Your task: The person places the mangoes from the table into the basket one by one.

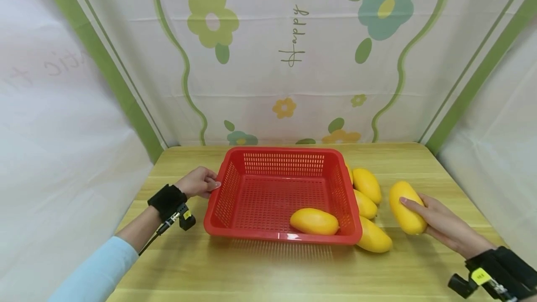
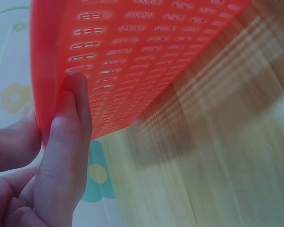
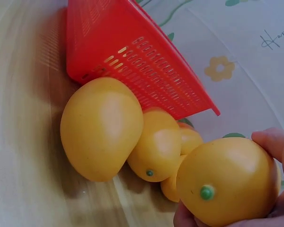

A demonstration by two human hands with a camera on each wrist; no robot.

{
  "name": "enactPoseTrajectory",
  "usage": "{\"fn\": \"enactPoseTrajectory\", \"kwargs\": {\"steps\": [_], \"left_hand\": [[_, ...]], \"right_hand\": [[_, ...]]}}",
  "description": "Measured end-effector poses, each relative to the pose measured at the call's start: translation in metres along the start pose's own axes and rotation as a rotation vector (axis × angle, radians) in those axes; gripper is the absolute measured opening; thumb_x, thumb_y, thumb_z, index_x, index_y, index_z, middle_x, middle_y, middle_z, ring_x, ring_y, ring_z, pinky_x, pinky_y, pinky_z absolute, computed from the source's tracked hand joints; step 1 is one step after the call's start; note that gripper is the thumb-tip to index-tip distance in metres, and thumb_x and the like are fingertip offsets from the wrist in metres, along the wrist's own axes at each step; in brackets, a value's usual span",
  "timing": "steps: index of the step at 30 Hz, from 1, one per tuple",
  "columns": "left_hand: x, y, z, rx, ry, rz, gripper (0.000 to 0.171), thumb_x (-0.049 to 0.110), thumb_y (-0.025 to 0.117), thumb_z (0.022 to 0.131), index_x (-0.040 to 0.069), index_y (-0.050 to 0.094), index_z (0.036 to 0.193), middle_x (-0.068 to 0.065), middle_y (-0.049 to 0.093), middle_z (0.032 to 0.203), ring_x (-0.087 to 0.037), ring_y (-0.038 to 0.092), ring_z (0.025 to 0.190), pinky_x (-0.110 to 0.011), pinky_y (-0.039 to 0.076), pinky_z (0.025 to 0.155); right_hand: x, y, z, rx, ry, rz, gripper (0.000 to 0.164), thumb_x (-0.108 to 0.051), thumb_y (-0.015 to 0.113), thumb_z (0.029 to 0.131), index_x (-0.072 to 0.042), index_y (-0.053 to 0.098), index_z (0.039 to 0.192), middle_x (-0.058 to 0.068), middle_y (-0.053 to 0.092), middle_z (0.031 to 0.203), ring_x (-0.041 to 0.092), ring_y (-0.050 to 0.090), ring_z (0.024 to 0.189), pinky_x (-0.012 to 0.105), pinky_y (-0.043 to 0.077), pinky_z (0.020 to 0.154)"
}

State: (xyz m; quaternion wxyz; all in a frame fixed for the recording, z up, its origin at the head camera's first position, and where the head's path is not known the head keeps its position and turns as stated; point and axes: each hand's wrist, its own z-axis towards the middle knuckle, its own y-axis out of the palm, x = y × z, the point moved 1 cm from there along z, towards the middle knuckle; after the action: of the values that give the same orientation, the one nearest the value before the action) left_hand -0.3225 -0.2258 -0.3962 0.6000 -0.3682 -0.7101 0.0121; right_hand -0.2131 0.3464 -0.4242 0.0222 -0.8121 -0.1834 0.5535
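Note:
A red plastic basket [image 1: 282, 235] with slotted walls sits on the table, one yellow mango [image 1: 314, 221] lying inside near its front right corner. My left hand [image 1: 199, 182] pinches the basket's left rim, thumb on top and fingers under the edge, as the left wrist view [image 2: 61, 142] shows. To the right of the basket, my right hand [image 1: 444, 222] grips another mango [image 1: 406, 208], thumb across it. In the right wrist view the green stem end of this held mango [image 3: 227, 184] faces the camera. Several more mangoes [image 1: 374, 236] lie against the basket's right side.
The wooden table [image 1: 285, 274] has a back edge that meets a white curtain [image 1: 260, 73] printed with flowers. White cloth also hangs at the left and right sides. Each wrist wears a black strap [image 1: 168, 202] with a small camera.

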Motion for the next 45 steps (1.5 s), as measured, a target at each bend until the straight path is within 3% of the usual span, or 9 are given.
{"fn": "enactPoseTrajectory", "kwargs": {"steps": [22, 45], "left_hand": [[0.001, 0.002, -0.001, 0.002, -0.006, -0.008, 0.026, -0.001, 0.05, 0.097, -0.018, 0.056, 0.116, -0.025, 0.071, 0.093, -0.025, 0.071, 0.08, -0.041, 0.061, 0.074], [0.002, 0.0, -0.001, 0.006, -0.011, 0.0, 0.024, -0.001, 0.049, 0.097, -0.018, 0.057, 0.114, -0.023, 0.071, 0.091, -0.025, 0.071, 0.08, -0.04, 0.061, 0.074]], "right_hand": [[-0.032, 0.014, -0.001, -0.06, -0.097, -0.024, 0.069, -0.035, 0.039, 0.104, 0.013, 0.009, 0.143, 0.012, 0.052, 0.112, 0.017, 0.055, 0.094, 0.033, 0.056, 0.077], [-0.057, 0.041, 0.011, -0.128, -0.173, -0.029, 0.064, -0.032, 0.044, 0.103, 0.008, 0.016, 0.145, 0.022, 0.05, 0.123, 0.024, 0.057, 0.102, 0.032, 0.056, 0.086]]}}
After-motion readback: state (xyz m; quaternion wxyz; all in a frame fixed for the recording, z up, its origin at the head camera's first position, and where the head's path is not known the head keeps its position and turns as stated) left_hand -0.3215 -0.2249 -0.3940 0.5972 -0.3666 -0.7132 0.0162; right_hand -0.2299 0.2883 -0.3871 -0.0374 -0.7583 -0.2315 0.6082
